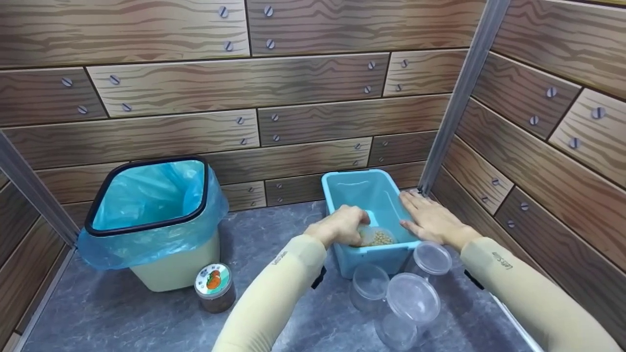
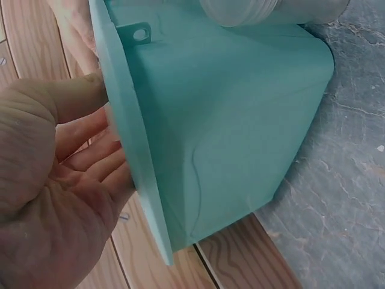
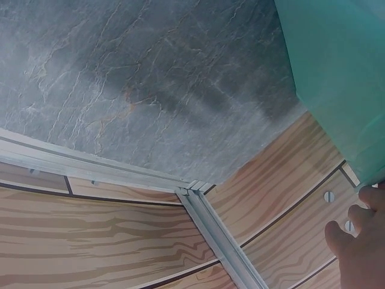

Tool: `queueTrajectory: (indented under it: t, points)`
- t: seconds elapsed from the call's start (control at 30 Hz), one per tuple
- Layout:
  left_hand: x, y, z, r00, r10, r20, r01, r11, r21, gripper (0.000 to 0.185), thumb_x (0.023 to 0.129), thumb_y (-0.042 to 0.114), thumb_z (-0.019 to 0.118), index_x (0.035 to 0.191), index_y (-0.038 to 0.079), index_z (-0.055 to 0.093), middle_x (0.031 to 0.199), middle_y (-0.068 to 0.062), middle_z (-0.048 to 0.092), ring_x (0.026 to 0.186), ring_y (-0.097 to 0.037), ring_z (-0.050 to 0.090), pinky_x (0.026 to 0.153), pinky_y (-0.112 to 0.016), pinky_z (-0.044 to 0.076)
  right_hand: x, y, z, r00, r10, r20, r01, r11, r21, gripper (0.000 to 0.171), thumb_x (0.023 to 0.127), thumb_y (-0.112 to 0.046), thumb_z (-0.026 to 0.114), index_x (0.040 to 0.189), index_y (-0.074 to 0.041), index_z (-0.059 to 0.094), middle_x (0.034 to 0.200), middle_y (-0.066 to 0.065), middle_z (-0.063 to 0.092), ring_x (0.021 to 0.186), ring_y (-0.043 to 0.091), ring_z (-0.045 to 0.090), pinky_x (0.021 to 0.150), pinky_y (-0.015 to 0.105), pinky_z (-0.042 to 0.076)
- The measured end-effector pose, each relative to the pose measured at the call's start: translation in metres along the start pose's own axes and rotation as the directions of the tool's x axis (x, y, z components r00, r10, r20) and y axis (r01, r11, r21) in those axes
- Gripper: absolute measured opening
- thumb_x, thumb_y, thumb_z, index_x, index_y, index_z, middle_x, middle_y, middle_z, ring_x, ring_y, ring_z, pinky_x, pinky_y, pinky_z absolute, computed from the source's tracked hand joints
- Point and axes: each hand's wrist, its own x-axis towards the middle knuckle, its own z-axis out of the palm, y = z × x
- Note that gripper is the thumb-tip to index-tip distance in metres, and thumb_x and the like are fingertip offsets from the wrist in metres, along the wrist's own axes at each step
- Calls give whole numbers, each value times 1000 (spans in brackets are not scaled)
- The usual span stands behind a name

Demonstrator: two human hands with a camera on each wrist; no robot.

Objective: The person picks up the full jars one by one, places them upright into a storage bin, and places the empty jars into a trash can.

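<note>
A blue plastic bin [image 1: 371, 256] stands against the back wall. My left hand [image 1: 340, 225] reaches over its near-left rim and grips a clear plastic jar with small tan pellets or beans [image 1: 381, 238] just inside. In the left wrist view the fingers [image 2: 96, 162] of that hand curl behind the bin's rim [image 2: 135, 132], which hides most of the jar. My right hand [image 1: 433, 220] rests on the bin's right rim with its fingers extended; part of it shows at the edge of the right wrist view [image 3: 364, 232].
Several empty clear jars [image 1: 370, 288] crowd the grey marbled tabletop before the bin. A lidded jar with an orange fruit picture [image 1: 215, 288] stands left, beside a pale trash can [image 1: 176, 266] lined with a blue bag [image 1: 146, 244]. Wood-patterned walls [image 1: 313, 78] enclose the back and sides.
</note>
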Motion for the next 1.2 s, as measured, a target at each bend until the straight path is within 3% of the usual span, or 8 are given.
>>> queueTrajectory:
  t: [0.17, 0.3, 0.53, 0.77, 0.9, 1.07, 1.2]
  points:
    - [-1, 1, -1, 999, 30, 20, -30, 999, 29, 49, 100, 18, 81, 148, 10, 73, 152, -8, 75, 147, -26, 67, 119, -42, 60, 0, 1, 0, 1000, -5, -8, 5, 1000, -3, 79, 118, -42, 49, 173, 10, 28, 182, 31, 30, 170, 56, 27, 138, 70, 27]
    - [-4, -2, 1, 998, 61, -2, -61, 998, -12, 48, 100, 17, 80, 147, 10, 74, 150, -8, 76, 144, -28, 70, 119, -41, 60, 0, 1, 1, 1000, -6, -13, 6, 1000, -1, 78, 117, -41, 50, 173, 9, 28, 181, 31, 31, 170, 56, 28, 138, 70, 27]
    - [-20, -16, 2, 983, 142, -119, -160, 973, -165, 38, 102, 17, 81, 139, 9, 78, 139, -9, 81, 129, -25, 78, 115, -36, 61, 0, 0, 1, 1000, 3, -10, -3, 1000, 11, 78, 117, -41, 51, 174, 9, 28, 181, 31, 32, 170, 56, 28, 138, 71, 27]
    - [-44, -27, 3, 961, 129, -243, -199, 936, -289, 30, 103, 16, 79, 133, 10, 81, 133, -8, 83, 126, -29, 79, 111, -43, 64, 0, 0, 2, 1000, -9, -21, 9, 1000, 6, 78, 117, -40, 51, 172, 11, 29, 180, 33, 33, 169, 57, 29, 138, 71, 28]
    - [-58, -37, 4, 953, 129, -273, -204, 943, -264, 28, 103, 17, 79, 131, 11, 82, 131, -7, 84, 123, -29, 79, 109, -46, 65, 0, 0, 3, 1000, -8, -19, 8, 1000, 6, 78, 117, -40, 51, 172, 11, 29, 180, 33, 33, 169, 57, 29, 138, 71, 28]
    - [-74, -50, 2, 947, 169, -274, -211, 969, -131, 27, 104, 23, 78, 128, 12, 83, 126, -6, 85, 116, -23, 81, 103, -40, 66, 0, 0, 3, 1000, -3, -18, 4, 1000, 8, 78, 117, -40, 51, 172, 11, 29, 180, 33, 33, 169, 57, 29, 138, 70, 27]
    - [-90, -60, 0, 943, 191, -273, -213, 975, -55, 28, 104, 29, 79, 127, 12, 84, 124, -5, 86, 117, -23, 81, 106, -43, 65, 0, 0, 2, 1000, -4, -19, 4, 1000, 8, 78, 117, -40, 51, 172, 12, 29, 180, 33, 33, 168, 58, 31, 138, 70, 27]
